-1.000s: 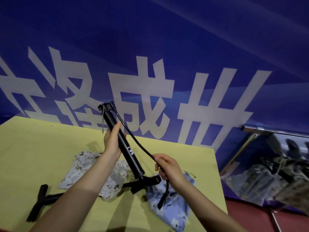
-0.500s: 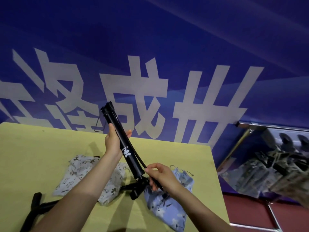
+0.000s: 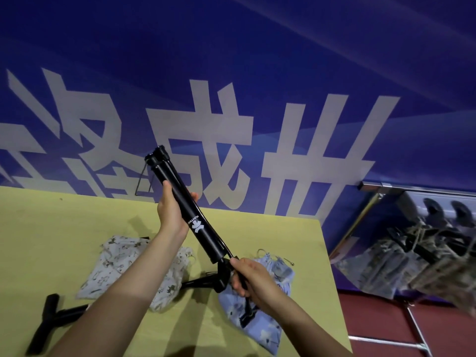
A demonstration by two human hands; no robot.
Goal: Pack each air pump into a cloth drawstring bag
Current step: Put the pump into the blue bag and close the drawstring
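I hold a black air pump (image 3: 198,222) tilted above the yellow table (image 3: 51,228), its base end pointing up and away. My left hand (image 3: 171,215) grips the barrel near the middle. My right hand (image 3: 248,279) grips the pump's thin black hose (image 3: 219,237) close against the barrel's lower end, next to the T-handle. The hose's end hangs below my right hand. A blue patterned drawstring bag (image 3: 268,333) lies under my right hand. A white patterned drawstring bag (image 3: 116,264) lies under my left forearm.
A second black pump (image 3: 51,313) lies at the table's near left. The table's right edge drops to a red floor (image 3: 386,320). A metal rack (image 3: 425,243) with packed bags stands at the right. A blue banner (image 3: 257,99) hangs behind.
My right hand has drawn the hose in from hanging wide on the right to lying along the barrel, and now sits by the pump's lower end. The pump has turned so its logo shows.
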